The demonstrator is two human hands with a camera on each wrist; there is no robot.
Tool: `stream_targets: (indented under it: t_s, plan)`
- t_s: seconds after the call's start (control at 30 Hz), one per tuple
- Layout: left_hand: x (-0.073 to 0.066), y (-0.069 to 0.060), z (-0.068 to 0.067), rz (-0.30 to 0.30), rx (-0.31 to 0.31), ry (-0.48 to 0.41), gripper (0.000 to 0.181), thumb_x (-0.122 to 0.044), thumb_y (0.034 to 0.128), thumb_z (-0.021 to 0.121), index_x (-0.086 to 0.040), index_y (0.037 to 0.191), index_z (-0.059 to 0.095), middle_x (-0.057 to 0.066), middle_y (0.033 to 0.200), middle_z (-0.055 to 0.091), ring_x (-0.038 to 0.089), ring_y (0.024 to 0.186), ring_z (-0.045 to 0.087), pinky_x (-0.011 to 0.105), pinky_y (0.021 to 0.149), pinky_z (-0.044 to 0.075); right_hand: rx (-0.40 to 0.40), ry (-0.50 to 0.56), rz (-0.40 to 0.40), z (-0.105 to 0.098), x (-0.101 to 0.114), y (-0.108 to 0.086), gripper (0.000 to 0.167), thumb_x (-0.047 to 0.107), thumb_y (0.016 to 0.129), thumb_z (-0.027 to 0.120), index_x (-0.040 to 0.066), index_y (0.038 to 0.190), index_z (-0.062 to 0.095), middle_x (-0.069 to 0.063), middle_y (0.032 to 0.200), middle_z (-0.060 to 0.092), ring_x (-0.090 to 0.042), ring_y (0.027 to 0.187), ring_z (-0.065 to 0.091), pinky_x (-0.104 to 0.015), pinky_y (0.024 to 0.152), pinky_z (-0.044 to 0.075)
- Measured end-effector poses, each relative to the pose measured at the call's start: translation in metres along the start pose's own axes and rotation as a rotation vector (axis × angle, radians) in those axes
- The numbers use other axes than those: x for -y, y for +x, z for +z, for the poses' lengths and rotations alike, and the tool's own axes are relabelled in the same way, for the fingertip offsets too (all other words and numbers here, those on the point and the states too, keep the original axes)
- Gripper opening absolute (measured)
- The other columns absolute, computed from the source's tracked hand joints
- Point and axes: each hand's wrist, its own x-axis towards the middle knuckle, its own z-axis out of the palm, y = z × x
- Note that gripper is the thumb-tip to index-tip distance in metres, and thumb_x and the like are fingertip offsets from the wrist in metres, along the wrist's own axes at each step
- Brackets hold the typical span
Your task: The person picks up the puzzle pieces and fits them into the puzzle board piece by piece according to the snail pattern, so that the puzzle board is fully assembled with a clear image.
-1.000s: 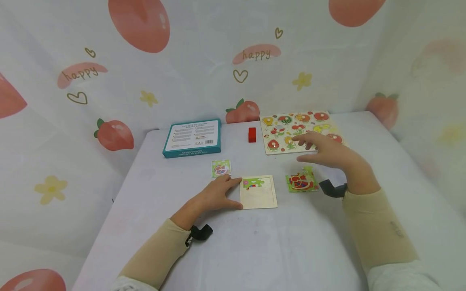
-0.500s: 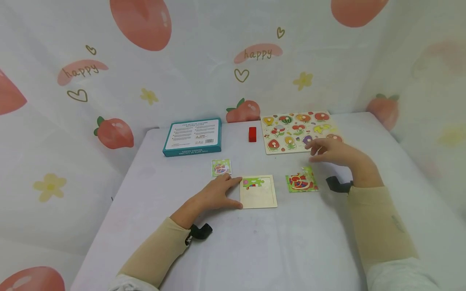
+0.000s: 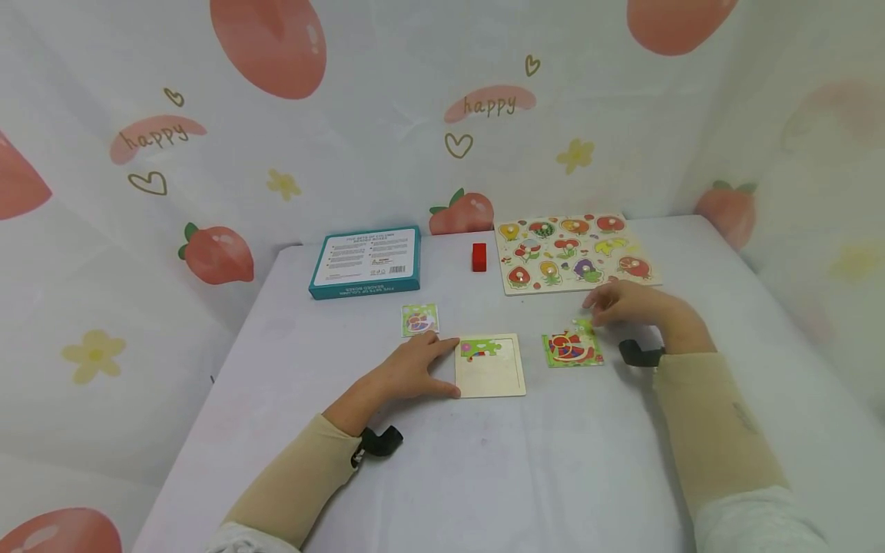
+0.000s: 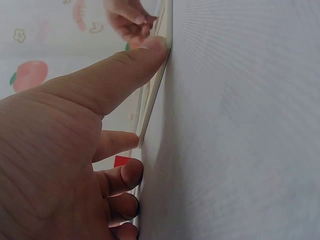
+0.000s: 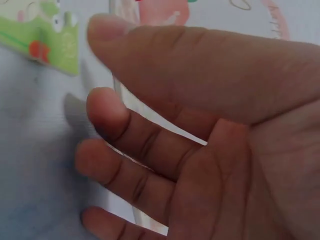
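Note:
My left hand (image 3: 409, 367) lies at the left edge of a pale square puzzle tray (image 3: 489, 380), its extended thumb and forefinger touching that edge; the left wrist view shows the thumb (image 4: 117, 75) against the tray's side. One green puzzle piece (image 3: 491, 347) sits at the tray's upper left. To the right, my right hand (image 3: 632, 303) hovers beside a group of green and red puzzle pieces (image 3: 568, 348). In the right wrist view its fingers (image 5: 107, 112) are parted and loosely bent, holding nothing, with a green piece (image 5: 67, 52) past the thumb tip.
A small picture card (image 3: 419, 318) lies above my left hand. Farther back are a teal-edged box (image 3: 366, 261), a red block (image 3: 479, 257) and a knobbed fruit board (image 3: 539, 261). A patterned cloth (image 3: 380, 153) hangs behind the table.
My right hand has moved from over the fruit board to the right and nearer to me, coming lower beside the pieces. My left hand and the tray have stayed in place.

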Motion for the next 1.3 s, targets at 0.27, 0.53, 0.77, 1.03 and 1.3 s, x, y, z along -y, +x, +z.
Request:
stream_targets:
  t_s: [0.27, 0.53, 0.77, 1.03, 1.3]
  plan:
    - [0.001, 0.000, 0.001, -0.007, -0.002, 0.004, 0.091, -0.054, 0.0801, 0.084, -0.021, 0.156, 0.047, 0.001, 0.113, 0.048, 0.018, 0.100, 0.044, 0.035, 0.083, 0.042, 0.005, -0.033, 0.064, 0.011, 0.007, 0.002, 0.038, 0.024, 0.086, 0.082, 0.008, 0.117, 0.066, -0.009, 0.100, 0.058, -0.028, 0.098, 0.051, -0.043, 0.083, 0.040]
    - [0.002, 0.001, 0.002, 0.009, -0.009, 0.017, 0.091, -0.054, 0.0801, 0.084, -0.021, 0.156, 0.047, -0.001, 0.108, 0.046, 0.017, 0.098, 0.043, 0.033, 0.080, 0.041, -0.022, -0.113, 0.135, 0.018, 0.016, 0.007, 0.033, 0.022, 0.084, 0.082, 0.008, 0.108, 0.064, -0.008, 0.102, 0.065, -0.032, 0.101, 0.055, -0.048, 0.088, 0.042]
    - [0.001, 0.001, 0.001, 0.002, -0.005, 0.005, 0.091, -0.054, 0.0797, 0.085, -0.020, 0.156, 0.047, 0.000, 0.110, 0.047, 0.018, 0.100, 0.043, 0.035, 0.082, 0.041, -0.025, -0.154, 0.137, 0.017, 0.027, 0.004, 0.033, 0.020, 0.085, 0.083, 0.004, 0.108, 0.066, -0.010, 0.102, 0.065, -0.032, 0.099, 0.056, -0.049, 0.087, 0.045]
    - [0.003, 0.002, 0.003, -0.002, -0.007, 0.005, 0.091, -0.054, 0.0799, 0.085, -0.021, 0.156, 0.047, -0.001, 0.110, 0.046, 0.017, 0.101, 0.044, 0.034, 0.082, 0.041, -0.023, -0.118, 0.108, 0.012, 0.021, 0.006, 0.024, 0.017, 0.088, 0.079, 0.006, 0.107, 0.068, -0.012, 0.103, 0.066, -0.031, 0.097, 0.057, -0.048, 0.087, 0.045]
    - [0.001, 0.002, 0.002, -0.005, -0.002, 0.003, 0.091, -0.053, 0.0796, 0.085, -0.020, 0.156, 0.047, 0.000, 0.110, 0.047, 0.018, 0.100, 0.044, 0.034, 0.081, 0.042, -0.058, -0.066, 0.067, 0.003, 0.013, 0.003, 0.029, 0.021, 0.091, 0.075, 0.007, 0.116, 0.070, -0.012, 0.108, 0.063, -0.032, 0.103, 0.053, -0.047, 0.088, 0.044]
